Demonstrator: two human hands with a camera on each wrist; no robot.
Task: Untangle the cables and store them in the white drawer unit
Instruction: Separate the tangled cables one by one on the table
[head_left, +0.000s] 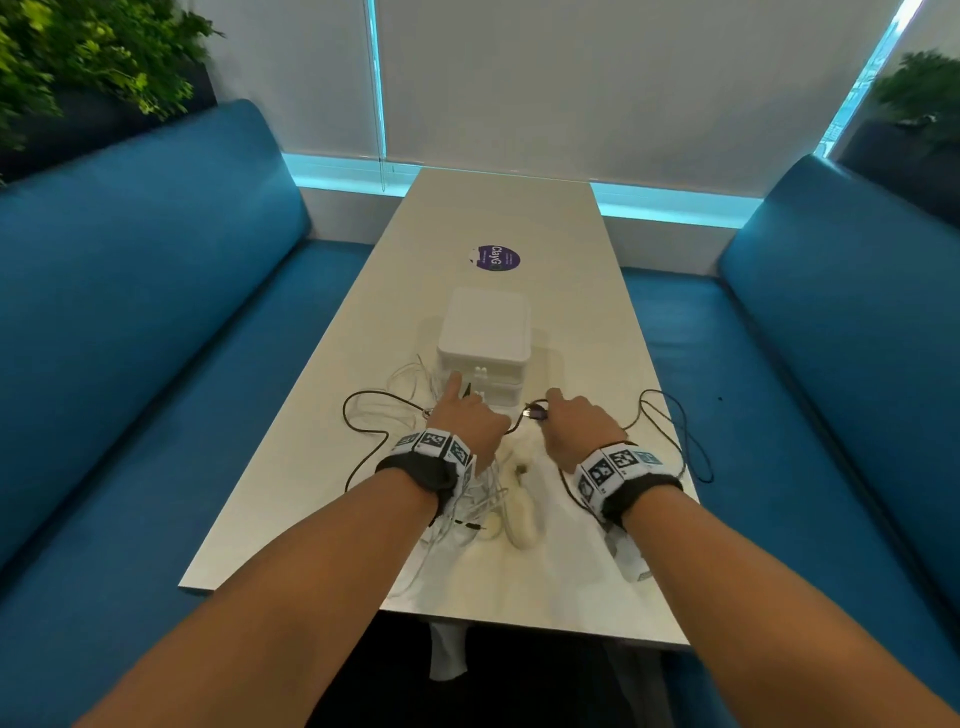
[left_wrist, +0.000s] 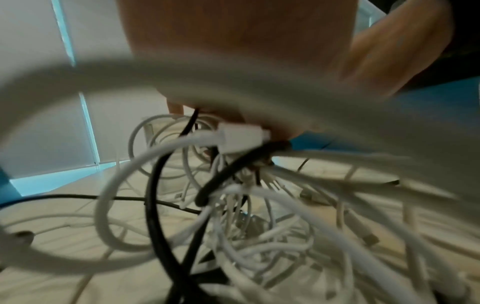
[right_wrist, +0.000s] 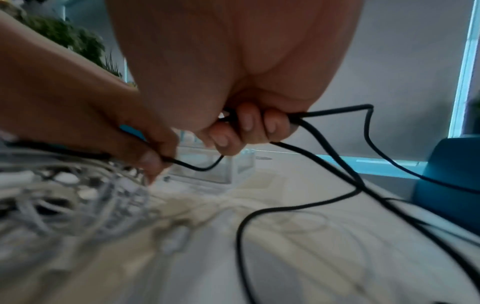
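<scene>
"ClayG", white letters on a round purple sticker (head_left: 494, 259) on the table (head_left: 582, 312); smaller print unreadable.

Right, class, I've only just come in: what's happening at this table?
A person is sorting a tangle of cables on a white table. The right hand grips a black cable and the left hand pinches the same cable nearer the tangled white cables. The white drawer unit stands just beyond the hands. No cable can be seen stored in it yet.
</scene>
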